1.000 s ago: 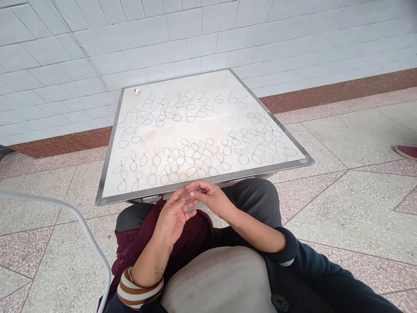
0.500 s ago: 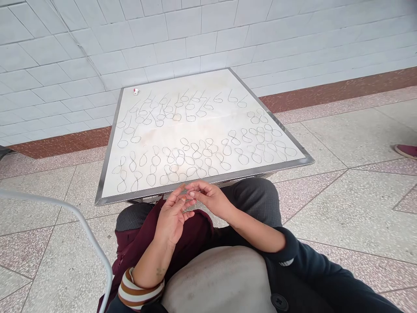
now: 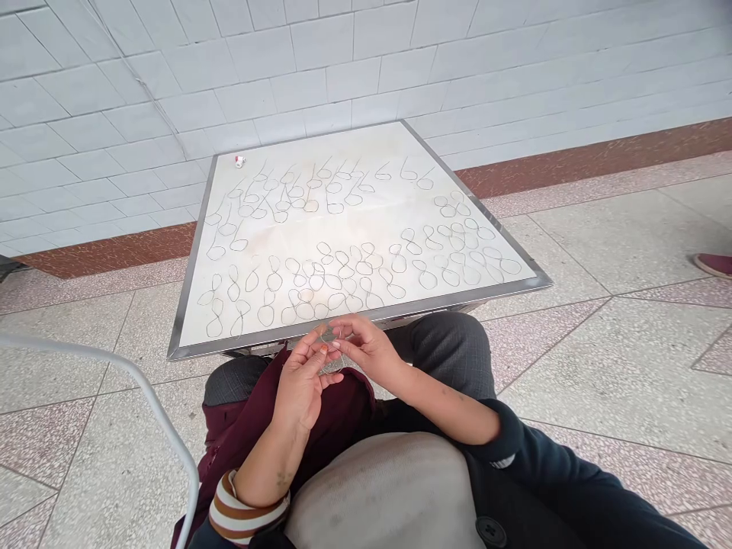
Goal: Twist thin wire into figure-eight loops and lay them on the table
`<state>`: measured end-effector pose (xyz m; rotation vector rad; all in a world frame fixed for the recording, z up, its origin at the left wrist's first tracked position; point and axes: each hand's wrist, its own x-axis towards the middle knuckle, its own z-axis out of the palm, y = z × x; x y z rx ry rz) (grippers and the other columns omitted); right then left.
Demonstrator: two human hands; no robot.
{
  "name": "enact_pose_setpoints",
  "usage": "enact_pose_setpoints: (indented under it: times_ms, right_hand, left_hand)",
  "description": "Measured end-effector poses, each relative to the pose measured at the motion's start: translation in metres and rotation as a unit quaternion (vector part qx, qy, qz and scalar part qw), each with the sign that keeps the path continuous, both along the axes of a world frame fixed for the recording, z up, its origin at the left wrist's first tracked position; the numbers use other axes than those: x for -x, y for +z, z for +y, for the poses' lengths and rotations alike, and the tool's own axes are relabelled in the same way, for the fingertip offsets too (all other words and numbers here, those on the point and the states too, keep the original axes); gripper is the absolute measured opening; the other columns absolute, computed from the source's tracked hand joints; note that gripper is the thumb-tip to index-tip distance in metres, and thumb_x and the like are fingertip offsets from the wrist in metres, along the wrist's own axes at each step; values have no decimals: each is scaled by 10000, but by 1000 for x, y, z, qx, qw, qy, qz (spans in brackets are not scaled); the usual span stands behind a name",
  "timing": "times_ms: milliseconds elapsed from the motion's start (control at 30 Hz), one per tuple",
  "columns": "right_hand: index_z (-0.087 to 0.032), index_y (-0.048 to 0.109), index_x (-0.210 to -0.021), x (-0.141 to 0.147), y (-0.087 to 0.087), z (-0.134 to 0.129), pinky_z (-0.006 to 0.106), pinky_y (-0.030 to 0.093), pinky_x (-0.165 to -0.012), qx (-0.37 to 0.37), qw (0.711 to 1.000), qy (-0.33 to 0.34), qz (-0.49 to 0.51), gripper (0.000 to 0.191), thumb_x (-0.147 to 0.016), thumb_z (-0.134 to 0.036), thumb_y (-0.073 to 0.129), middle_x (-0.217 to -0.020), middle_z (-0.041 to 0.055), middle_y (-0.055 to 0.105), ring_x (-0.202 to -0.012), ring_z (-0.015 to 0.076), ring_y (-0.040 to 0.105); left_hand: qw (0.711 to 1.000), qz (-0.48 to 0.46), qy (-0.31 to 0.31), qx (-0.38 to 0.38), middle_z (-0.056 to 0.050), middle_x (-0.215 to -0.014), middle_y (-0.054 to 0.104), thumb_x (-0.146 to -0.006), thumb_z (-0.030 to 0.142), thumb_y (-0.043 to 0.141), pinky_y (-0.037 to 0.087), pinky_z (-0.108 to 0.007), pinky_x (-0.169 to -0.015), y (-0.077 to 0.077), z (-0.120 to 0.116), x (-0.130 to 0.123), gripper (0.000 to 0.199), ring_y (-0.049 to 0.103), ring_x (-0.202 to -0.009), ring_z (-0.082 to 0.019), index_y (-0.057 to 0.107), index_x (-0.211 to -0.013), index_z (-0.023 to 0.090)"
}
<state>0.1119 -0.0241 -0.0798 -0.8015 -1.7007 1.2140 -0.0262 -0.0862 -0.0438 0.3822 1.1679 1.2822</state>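
Note:
My left hand (image 3: pixel 301 385) and my right hand (image 3: pixel 371 355) meet just in front of the table's near edge, above my lap. Between their fingertips they hold a thin wire (image 3: pixel 342 364) bent into loops. The left thumb and fingers pinch it from one side; the right thumb and fingers grip it from the other. Fingers partly cover the wire, so its full shape is hidden. On the white table (image 3: pixel 274 263) lie several wire figure-eights (image 3: pixel 426 274) along the near side. Farther back are several single wire loops (image 3: pixel 239 245) with straight tails.
A small red and white item (image 3: pixel 239 162) sits at the table's far left corner. The metal rim (image 3: pixel 366 314) borders the tabletop. A pale curved tube (image 3: pixel 154 408) stands at the left. Behind is a tiled wall (image 3: pixel 320 46); a shoe (image 3: pixel 714 264) shows at the right.
My fingers have shifted slightly on the wire, and its loop stands a little higher between the fingertips. The wires on the table have not moved.

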Motion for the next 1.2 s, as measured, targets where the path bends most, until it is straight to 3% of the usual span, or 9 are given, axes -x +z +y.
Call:
enact_pose_setpoints:
  times_ms: [267, 400, 500, 633, 800, 1200]
  right_hand:
    - [-271, 630, -1094, -3, 1, 2, 337, 512, -795, -85, 995, -2, -43, 188, -936, -235, 534, -980, 53, 603, -944, 179, 565]
    - [-242, 660, -973, -7, 3, 5, 307, 494, -731, -73, 995, 9, -65, 100, -913, -265, 584, -906, 43, 617, -847, 168, 577]
    - [-235, 656, -919, -8, 2, 5, 295, 483, -686, -64, 996, 5, -69, 83, -907, -285, 591, -847, 33, 624, -780, 161, 572]
    - [-222, 636, -896, -6, 1, 2, 280, 479, -667, -53, 995, -9, -80, 75, -909, -262, 574, -845, 32, 614, -768, 154, 575]
    - [-221, 613, -880, -2, 0, -3, 268, 471, -671, -33, 994, -23, -98, 46, -888, -202, 572, -849, 16, 611, -752, 140, 578]
    - [-214, 578, -838, -3, 2, -6, 258, 425, -636, -67, 988, -30, -139, 74, -906, -221, 551, -809, 15, 589, -734, 145, 538]
  left_hand:
    - [1000, -4, 11, 12, -29, -934, 652, -723, 243, 765, 561, -267, -627, -2, -1, 1, 452, 638, -928, -187, 638, -1157, 253]
    - [1000, 1, 11, 10, -20, -907, 652, -718, 249, 768, 564, -259, -607, 0, -1, 1, 450, 650, -891, -177, 645, -1152, 243]
    - [1000, 6, 13, 10, -12, -888, 643, -707, 244, 774, 571, -260, -590, 0, 0, 0, 464, 647, -777, -142, 648, -1153, 232]
    - [1000, 11, 13, -2, -1, -930, 632, -732, 243, 753, 590, -286, -590, -2, -1, -1, 449, 533, -557, -46, 640, -1167, 239]
    - [998, 63, 7, -15, -28, -939, 653, -749, 292, 740, 592, -294, -628, -2, -2, -2, 482, 636, -688, -113, 607, -1206, 218]
    - [986, 159, -6, -47, -58, -926, 703, -743, 344, 740, 589, -296, -612, -3, -2, -3, 506, 692, -749, -179, 621, -1210, 191]
